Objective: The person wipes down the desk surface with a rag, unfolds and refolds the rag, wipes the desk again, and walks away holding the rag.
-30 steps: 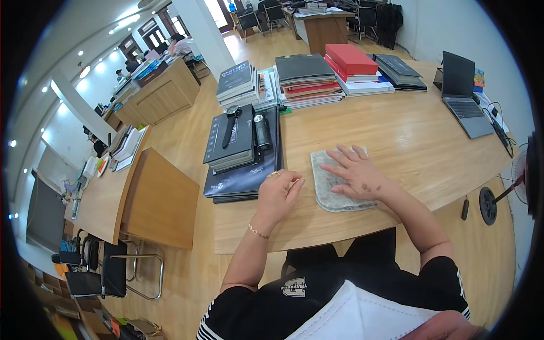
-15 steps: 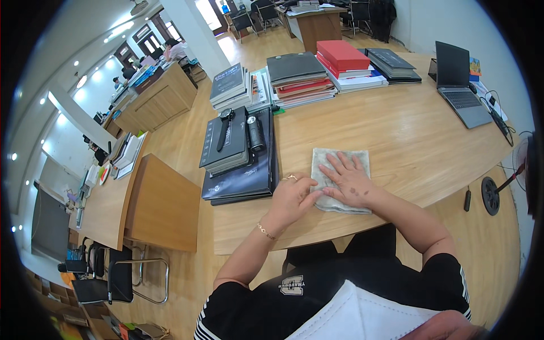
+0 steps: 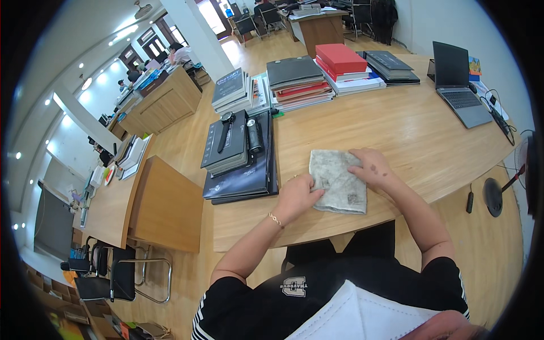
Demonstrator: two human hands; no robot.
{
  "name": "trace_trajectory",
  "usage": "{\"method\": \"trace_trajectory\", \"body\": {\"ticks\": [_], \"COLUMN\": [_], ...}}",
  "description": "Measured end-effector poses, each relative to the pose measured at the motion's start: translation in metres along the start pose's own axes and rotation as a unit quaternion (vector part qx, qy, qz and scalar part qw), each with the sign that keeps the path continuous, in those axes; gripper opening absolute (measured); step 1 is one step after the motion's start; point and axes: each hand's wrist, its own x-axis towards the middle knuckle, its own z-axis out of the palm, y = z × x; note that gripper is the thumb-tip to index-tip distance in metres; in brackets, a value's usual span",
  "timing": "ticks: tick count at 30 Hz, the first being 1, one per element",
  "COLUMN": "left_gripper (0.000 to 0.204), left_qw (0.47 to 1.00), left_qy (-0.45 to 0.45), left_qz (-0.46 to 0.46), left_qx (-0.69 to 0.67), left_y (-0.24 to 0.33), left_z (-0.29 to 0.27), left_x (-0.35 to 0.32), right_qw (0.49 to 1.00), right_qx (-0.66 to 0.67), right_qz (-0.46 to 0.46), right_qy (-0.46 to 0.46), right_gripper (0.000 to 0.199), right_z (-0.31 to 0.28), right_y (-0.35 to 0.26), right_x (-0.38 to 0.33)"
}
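A folded grey-white cloth (image 3: 338,182), with darker smudges on it, lies on the wooden desk (image 3: 362,122) in front of me. My left hand (image 3: 297,198) holds its left edge, thumb on top and the other fingers curled out of sight. At the upper right edge, my right hand (image 3: 371,167) pinches the cloth, its thumb over the top and its fingers bent around the side. Just left of the cloth are stacked dark books and folders (image 3: 241,181), topped by a black wristwatch (image 3: 225,127) and a dark cylinder (image 3: 254,136).
Along the far edge stand book piles (image 3: 231,88), a folder stack (image 3: 297,76) and a red box (image 3: 341,58). An open laptop (image 3: 462,102) with cables sits at the right end. A second desk (image 3: 164,204) and a black chair (image 3: 122,277) are to the left.
My right hand has gone from lying flat on the cloth to gripping its right edge. My left hand has shifted slightly and taken hold of the left edge.
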Motion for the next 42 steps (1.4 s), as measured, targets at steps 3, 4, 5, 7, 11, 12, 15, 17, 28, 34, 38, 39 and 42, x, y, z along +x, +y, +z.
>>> {"method": "trace_trajectory", "body": {"ticks": [3,4,5,7,11,12,15,17,28,34,38,39,42], "left_gripper": [0.031,0.031,0.027,0.023,0.031,0.031,0.039,0.04,0.036,0.031,0.028,0.027,0.024], "left_qw": [0.993,0.993,0.985,0.96,0.935,0.935,0.908,0.908,0.985,0.961,0.957,0.959,0.961], "left_qy": [-0.058,-0.06,-0.054,-0.043,-0.048,-0.047,-0.074,-0.073,0.139,0.184,0.169,0.169,0.192], "left_qz": [-0.046,-0.046,-0.048,-0.047,-0.031,-0.032,-0.078,-0.073,0.071,0.098,0.049,0.046,0.076], "left_qx": [-0.095,-0.095,-0.155,-0.272,-0.351,-0.351,-0.405,-0.406,-0.072,-0.179,-0.23,-0.222,-0.182], "left_y": [0.005,0.002,-0.004,-0.017,-0.029,-0.031,-0.017,-0.022,-0.015,-0.018,-0.023,-0.025,-0.035], "left_z": [-0.009,-0.008,-0.004,0.006,0.016,0.014,0.001,-0.006,-0.025,-0.008,-0.001,-0.002,-0.009], "left_x": [0.012,0.015,0.02,0.028,0.034,0.034,0.031,0.036,0.01,0.004,0.003,0.001,-0.005], "right_qw": [0.997,0.994,0.989,0.978,0.925,0.905,0.882,0.882,0.971,0.963,0.962,0.969,0.963], "right_qx": [0.07,0.105,0.139,0.204,0.369,0.407,0.44,0.434,-0.128,-0.132,-0.118,-0.117,-0.102], "right_qz": [0.024,0.037,0.049,0.053,0.089,0.119,0.164,0.182,-0.168,-0.231,-0.235,-0.202,-0.243], "right_qy": [-0.004,-0.004,-0.004,0.0,-0.014,-0.037,-0.049,-0.035,0.113,-0.043,-0.073,-0.075,-0.05], "right_gripper": [0.048,0.049,0.051,0.05,0.049,0.048,0.047,0.046,0.057,0.067,0.069,0.069,0.071], "right_z": [0.0,0.0,-0.001,0.006,-0.004,-0.014,-0.024,-0.03,-0.003,0.051,0.057,0.058,0.048], "right_y": [0.008,0.009,0.011,0.022,0.019,0.008,-0.001,-0.005,-0.036,-0.057,-0.049,-0.051,-0.05], "right_x": [-0.008,-0.01,-0.012,-0.012,-0.018,-0.02,-0.019,-0.012,-0.01,-0.001,-0.004,-0.01,-0.026]}}
